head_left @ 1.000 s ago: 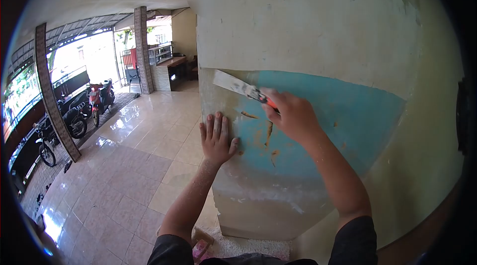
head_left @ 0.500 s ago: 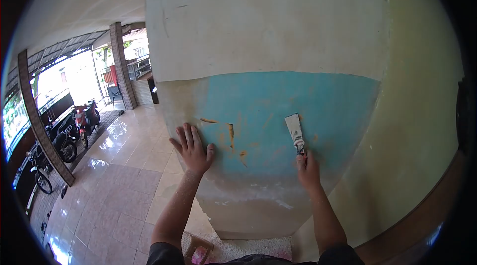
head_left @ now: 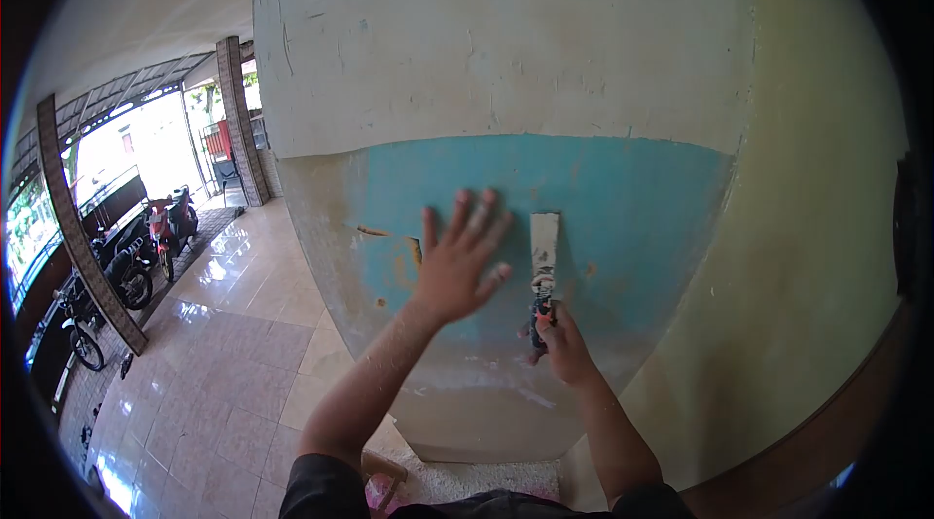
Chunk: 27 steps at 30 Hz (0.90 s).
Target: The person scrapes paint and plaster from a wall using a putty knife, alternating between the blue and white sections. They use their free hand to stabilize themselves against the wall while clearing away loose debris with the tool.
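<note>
Now that the left hand (head_left: 455, 274) has moved right from the wall's (head_left: 506, 42) left edge, it lies spread over turquoise paint (head_left: 623, 193), partly hiding the gouges (head_left: 371, 231), both hands close. Putty knife (head_left: 545, 245): just right, upright, clasped in the right hand (head_left: 561, 339).

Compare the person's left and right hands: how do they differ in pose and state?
The left hand has its fingers spread over the blue patch; the right hand has its fingers curled around the handle of the scraper. The left hand holds nothing visible, while the right hand holds that tool. The left hand also sits higher in the picture than the right hand. Both are bare.
</note>
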Available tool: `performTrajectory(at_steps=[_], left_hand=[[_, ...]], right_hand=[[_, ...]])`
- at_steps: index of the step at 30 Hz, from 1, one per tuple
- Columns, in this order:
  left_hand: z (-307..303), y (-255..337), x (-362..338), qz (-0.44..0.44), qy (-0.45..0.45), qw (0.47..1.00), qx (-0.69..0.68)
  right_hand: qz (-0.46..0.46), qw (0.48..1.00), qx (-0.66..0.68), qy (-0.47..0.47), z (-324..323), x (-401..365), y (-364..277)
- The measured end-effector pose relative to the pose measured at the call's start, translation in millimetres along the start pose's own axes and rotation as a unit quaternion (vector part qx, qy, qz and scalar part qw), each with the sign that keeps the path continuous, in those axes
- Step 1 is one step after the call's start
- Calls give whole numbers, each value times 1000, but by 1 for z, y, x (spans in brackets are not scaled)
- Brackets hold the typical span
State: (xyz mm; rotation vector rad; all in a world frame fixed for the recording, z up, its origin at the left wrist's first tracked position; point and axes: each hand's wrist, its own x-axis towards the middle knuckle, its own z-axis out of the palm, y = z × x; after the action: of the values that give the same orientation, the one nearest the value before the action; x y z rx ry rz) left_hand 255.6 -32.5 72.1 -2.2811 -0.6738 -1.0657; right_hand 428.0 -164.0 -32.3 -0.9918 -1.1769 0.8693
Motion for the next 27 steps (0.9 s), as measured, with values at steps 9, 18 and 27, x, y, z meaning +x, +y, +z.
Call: performTrajectory(at_steps=[9,18,27], left_hand=[[-9,71,-103,-316,-105,665,-669],[-23,-18,-151,-450,174,679,-553],[-56,-95,-129,-409,155,887,-150]], right_hand=[[9,984,-107,-142,56,-12,2],[-153,919,-334,-146,50,13,10],[-493,683,-504,191,2,76,-49]])
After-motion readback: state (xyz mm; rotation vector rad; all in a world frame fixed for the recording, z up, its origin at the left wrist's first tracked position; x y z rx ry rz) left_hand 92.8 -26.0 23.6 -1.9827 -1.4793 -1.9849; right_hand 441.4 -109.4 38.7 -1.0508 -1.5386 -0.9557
